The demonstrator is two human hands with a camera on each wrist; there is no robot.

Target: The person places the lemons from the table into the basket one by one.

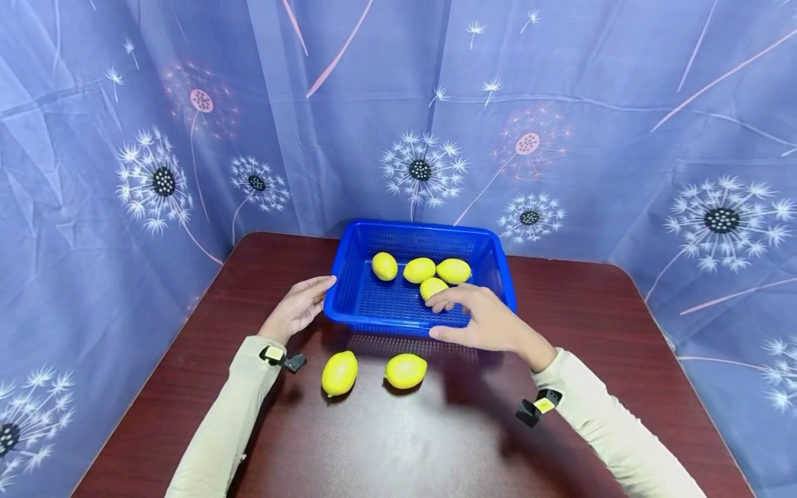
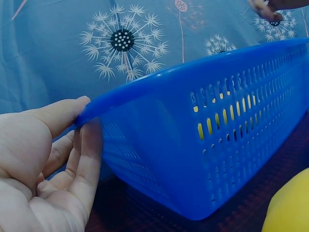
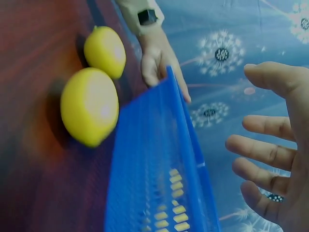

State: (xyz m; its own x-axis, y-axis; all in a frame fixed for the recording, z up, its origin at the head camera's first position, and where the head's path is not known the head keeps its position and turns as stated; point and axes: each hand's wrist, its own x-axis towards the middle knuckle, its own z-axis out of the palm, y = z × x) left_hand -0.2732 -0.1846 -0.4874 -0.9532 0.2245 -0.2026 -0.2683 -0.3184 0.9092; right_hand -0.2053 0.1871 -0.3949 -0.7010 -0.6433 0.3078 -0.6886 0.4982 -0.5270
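I see the left hand [image 1: 300, 306] pinching the basket [image 1: 373, 323] at nine o'clock; the right hand [image 1: 482, 319] (fingers [image 3: 263, 151] released) hovers at four.

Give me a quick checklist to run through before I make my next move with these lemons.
1. Left hand steadying the blue basket: ok, thumb and fingers pinch its rim near a corner.
2. Right hand free: ok, holding nothing, fingers apart.
3. Loose lemons unobstructed: ok, two lie on the table in front of the basket.
4. All lemons inside: not ok, four in, two out.
5. Lemons' undersides sound: cannot tell, hidden.
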